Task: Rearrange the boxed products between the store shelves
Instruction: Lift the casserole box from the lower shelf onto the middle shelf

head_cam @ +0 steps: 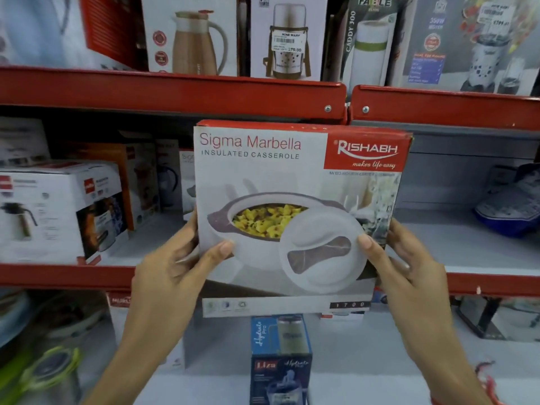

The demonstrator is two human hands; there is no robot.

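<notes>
I hold a large white and red casserole box, printed "Sigma Marbella Insulated Casserole", upright in front of the middle shelf. My left hand grips its lower left edge, thumb on the front face. My right hand grips its lower right edge the same way. The box hangs in the air, tilted slightly, covering part of the shelf behind it. A second box of the same kind peeks out behind its left side.
White flask boxes stand on the middle shelf at the left. The top shelf carries jug, flask and blender boxes. A blue bottle box stands on the lower shelf below the held box. A blue packet lies at the right.
</notes>
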